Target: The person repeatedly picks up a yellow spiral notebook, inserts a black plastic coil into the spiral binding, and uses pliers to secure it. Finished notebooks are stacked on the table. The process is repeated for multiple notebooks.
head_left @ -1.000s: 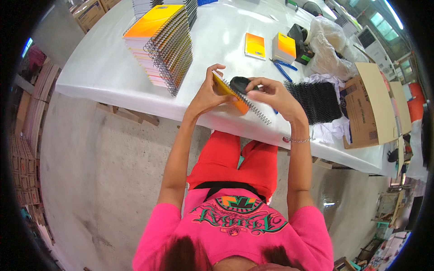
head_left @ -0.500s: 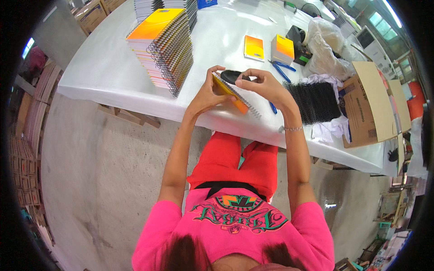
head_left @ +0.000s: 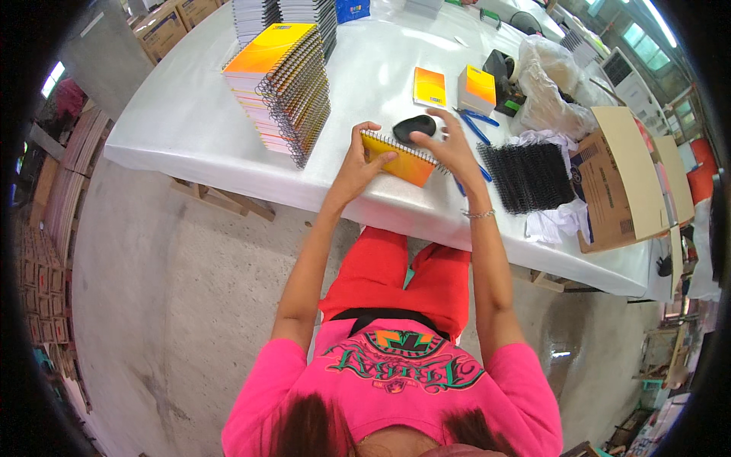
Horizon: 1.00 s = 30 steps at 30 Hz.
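Left hand point(head_left: 356, 164) is gripping a small notebook point(head_left: 402, 163) near the bench's point(head_left: 175, 114) front edge; right hand point(head_left: 459, 152) is hovering alongside, fingers apart. A coil point(head_left: 403, 145) is already lining the notebook's far side. Bound notebooks point(head_left: 280, 87) are standing left; seemingly coil-less pads point(head_left: 430, 87) and loose coils point(head_left: 527, 179) are remaining right.

The left hand point(head_left: 355, 164) covers one end of the small yellow book point(head_left: 403, 162). The right hand point(head_left: 458, 154) hides much of a blue tool point(head_left: 485, 174), so only bits of it peek out. The top edge chops off the white book stacks point(head_left: 308, 14). The little things point(head_left: 651, 433) at the bottom right are too small and blurry to name.
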Tool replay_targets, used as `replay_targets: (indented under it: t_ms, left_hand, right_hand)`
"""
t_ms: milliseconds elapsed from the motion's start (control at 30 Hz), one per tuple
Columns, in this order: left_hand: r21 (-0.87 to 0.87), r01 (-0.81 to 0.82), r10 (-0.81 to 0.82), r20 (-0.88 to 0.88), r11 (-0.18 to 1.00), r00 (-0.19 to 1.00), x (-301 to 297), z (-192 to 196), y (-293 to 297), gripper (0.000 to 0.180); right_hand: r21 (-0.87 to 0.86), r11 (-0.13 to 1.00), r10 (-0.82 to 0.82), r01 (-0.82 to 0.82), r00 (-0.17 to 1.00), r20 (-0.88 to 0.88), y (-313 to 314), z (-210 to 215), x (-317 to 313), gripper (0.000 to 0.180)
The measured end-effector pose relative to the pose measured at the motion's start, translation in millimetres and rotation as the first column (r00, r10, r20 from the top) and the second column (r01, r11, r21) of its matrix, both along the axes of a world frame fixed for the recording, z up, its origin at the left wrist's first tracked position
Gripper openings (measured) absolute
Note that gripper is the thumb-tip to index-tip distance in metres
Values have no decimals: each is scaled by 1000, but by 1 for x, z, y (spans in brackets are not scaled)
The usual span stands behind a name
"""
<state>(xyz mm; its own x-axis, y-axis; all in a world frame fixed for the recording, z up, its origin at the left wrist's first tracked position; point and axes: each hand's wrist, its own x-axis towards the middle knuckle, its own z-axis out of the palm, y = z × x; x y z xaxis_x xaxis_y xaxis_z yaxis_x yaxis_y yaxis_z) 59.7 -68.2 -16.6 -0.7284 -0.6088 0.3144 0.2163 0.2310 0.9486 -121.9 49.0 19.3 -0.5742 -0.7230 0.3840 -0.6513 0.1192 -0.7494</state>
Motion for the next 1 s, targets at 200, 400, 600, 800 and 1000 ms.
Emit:
replay_targets:
  t_ms: [200,400,600,800,1000]
  left_hand:
    - [59,-241,244,-61,969,968,0,-14,26,37]
    - [62,-284,288,-69,957,955,0,-5,30,25]
    - [46,-198,199,-39,979,979,17,9,22,23]
    - [101,-138,141,-23,985,990,19,8,17,24]
    - [83,-95,103,-90,992,991,23,12,18,23]
  right_hand:
    - [391,830,-223,398,879,-421,73,-28,-3,57]
    - [17,922,-374,387,902,-217,86,-32,24,58]
    - [-229,945,-259,234,962,-87,78,7,96,60]
    - [-150,989,-52,20,975,-218,57,-1,141,63]
    - [-139,990,-16,-16,974,-227,43,-13,146,62]
